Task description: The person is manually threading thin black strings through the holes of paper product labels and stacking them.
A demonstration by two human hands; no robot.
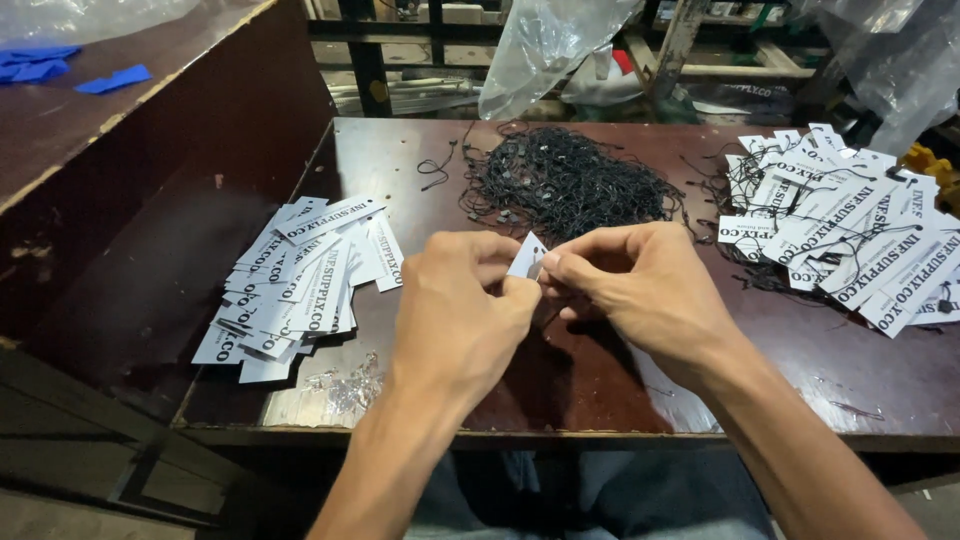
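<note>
Centrally, both hands [540, 290] pinch a white tag [526, 256]; table edge [560, 437] near.

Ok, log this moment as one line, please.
left hand: pinching white paper tag | right hand: fingertips on same tag | plain tags left | black strings ahead | strung tags right

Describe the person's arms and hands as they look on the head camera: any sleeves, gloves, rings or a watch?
Both forearms are bare up to the bottom edge of the picture, with no sleeve showing. The left hand and right hand wear no gloves. No ring, watch, wristband or tape shows on the visible sides. Fingernails look short and plain.
</note>
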